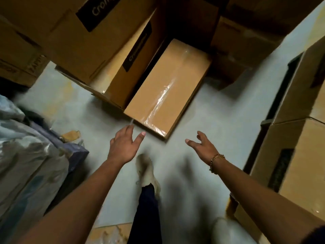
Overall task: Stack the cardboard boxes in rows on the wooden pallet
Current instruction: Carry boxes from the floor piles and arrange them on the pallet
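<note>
I read "Cromp", cut off at the frame edge, on the black label (pixel 95 12) of the upper-left cardboard box (pixel 73 46). The second black label (pixel 138 48), on a box side, starts "Cro"; the rest is blurred.

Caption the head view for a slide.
The left hand and right hand, both open, reach toward a taped cardboard box on the floor.

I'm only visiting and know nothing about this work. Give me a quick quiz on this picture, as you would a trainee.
1. True or false: the right hand is carrying a box.
2. Which wrist wears the bracelet? A) left B) right
3. Fill in: the taped box lies on the ____.
Key: 1 false; 2 B; 3 floor.
</note>
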{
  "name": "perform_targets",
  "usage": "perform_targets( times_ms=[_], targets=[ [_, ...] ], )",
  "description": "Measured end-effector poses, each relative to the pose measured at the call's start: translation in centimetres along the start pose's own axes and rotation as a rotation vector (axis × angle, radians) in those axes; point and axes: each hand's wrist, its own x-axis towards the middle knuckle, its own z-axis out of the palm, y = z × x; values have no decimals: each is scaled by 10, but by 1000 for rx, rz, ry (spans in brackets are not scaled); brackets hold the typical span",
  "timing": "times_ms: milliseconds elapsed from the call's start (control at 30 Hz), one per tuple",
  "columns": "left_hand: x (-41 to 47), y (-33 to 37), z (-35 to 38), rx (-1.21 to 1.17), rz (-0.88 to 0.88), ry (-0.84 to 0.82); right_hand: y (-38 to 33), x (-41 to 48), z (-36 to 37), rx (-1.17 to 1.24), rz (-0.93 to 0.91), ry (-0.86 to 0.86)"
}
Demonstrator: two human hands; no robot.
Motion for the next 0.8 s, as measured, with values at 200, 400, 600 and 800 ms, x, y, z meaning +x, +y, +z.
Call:
perform_targets(
  times_ms=[200,400,600,800],
  targets=[
    [150,-38,-5,19,44,-156,-37,111,64,167,144,66],
    [248,-62,13,-143,-14,-284,-28,191,111,325,342,130],
    [281,-75,45,-224,-55,-254,-3,218,134,398,476,128],
    [275,-66,46,-268,-107,-219,-9,203,132,410,353,153]
  ],
)
